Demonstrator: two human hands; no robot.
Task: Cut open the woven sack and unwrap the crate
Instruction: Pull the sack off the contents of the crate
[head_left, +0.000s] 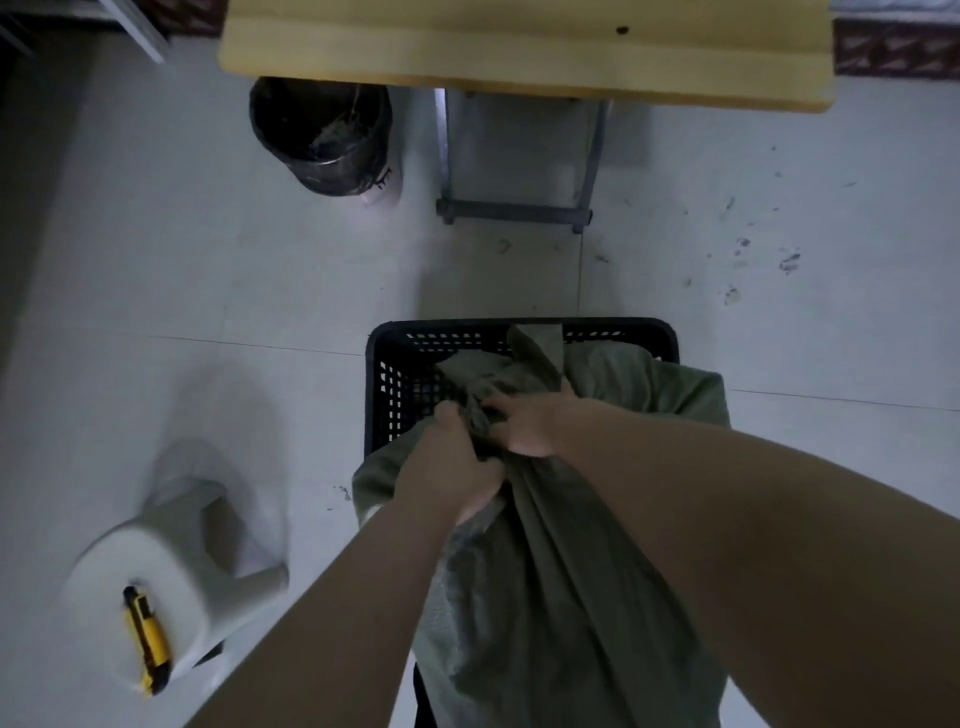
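Head: sack (550, 582) over crate (410, 330); knife (147, 639), stool (171, 558) L.

Legible text, labels, brands, numbers, signs: none. The yellow utility knife (147, 642), the black crate (400, 384) and the green woven sack (571, 597) show only plain surfaces. The picture is too dim and blurred to tell any fine print on them.

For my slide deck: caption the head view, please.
Left hand and right hand grip the green woven sack half-covering the black crate.
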